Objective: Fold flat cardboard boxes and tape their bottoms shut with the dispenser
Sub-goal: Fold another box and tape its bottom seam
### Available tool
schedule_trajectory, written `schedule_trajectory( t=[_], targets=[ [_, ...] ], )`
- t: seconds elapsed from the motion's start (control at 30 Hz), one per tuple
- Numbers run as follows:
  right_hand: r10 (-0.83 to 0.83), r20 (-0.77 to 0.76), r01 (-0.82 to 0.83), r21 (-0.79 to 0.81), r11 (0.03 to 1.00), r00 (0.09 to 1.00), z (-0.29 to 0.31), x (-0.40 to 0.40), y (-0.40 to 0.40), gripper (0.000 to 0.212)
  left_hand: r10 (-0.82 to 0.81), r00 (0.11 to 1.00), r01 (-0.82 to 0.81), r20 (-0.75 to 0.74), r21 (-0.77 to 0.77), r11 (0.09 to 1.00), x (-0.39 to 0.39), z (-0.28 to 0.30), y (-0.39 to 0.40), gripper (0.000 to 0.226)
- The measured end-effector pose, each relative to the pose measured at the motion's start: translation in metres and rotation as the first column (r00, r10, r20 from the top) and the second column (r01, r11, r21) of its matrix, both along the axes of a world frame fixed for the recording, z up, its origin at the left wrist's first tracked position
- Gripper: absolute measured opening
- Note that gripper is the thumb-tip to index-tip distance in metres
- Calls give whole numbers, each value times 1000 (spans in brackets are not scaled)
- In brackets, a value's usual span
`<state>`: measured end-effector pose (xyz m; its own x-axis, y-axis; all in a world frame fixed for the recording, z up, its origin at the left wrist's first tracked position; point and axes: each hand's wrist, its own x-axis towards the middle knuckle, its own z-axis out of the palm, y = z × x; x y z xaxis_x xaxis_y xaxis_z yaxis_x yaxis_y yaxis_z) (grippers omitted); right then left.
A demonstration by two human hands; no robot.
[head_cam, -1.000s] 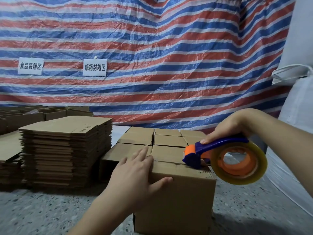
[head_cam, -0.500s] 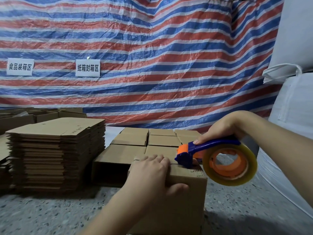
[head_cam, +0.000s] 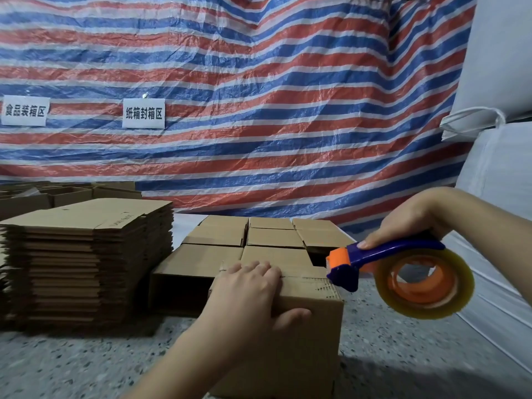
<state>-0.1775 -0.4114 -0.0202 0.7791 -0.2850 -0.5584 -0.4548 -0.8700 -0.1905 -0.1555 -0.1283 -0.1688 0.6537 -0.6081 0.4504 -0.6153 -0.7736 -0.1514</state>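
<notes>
Striped tarp [head_cam: 259,96] behind; flat cardboard stack [head_cam: 86,254] left on floor; folded boxes [head_cam: 259,240] behind near box [head_cam: 302,326]
Left hand [head_cam: 247,300] clamps box top edge, fingers over top, thumb on front
Right hand [head_cam: 408,223] grips tape dispenser [head_cam: 388,272], nose at top right corner
Risk: box slides or flaps gape if hold slackens; tape may wrinkle or run off seam

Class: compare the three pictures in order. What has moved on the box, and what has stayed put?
The left hand slid forward over the box top and now curls over its far edge. The tape dispenser moved from mid-top to the right edge. The right hand keeps its grip.
</notes>
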Motion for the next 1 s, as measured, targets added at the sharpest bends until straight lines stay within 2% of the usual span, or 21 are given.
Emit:
schedule_trajectory(
  t=[0.1,0.2,0.27,0.4,0.5,0.67,0.83,1.0],
  targets=[
    [-15,16,15,-9,1000,1000,-6,-1,2,94,7,1000,-7,-22,5,1000,-1,2,-1,79],
    [-11,27,11,-1,1000,1000,-7,-3,2,90,23,995,-18,-99,49,999,-1,8,-6,102],
    [-19,26,19,17,1000,999,-7,-3,3,88,-21,993,29,-115,66,997,-4,14,-17,107],
    [-25,29,25,18,1000,999,-9,-3,1,88,-138,971,149,-196,43,988,-12,16,-46,99],
    [-31,39,30,37,999,999,-13,-2,-4,89,-122,984,132,-130,71,989,-10,8,-55,90],
    [-6,46,3,70,998,999,-16,-1,-12,105,-124,989,131,-82,77,988,-7,5,-56,88],
    [-27,48,24,64,998,998,-6,-14,-27,88,-149,987,152,-67,32,988,-7,2,-53,84],
    [-40,81,31,111,993,996,2,-35,-48,94,-197,980,196,-41,-14,980,-5,-2,-52,80]
  ],
)
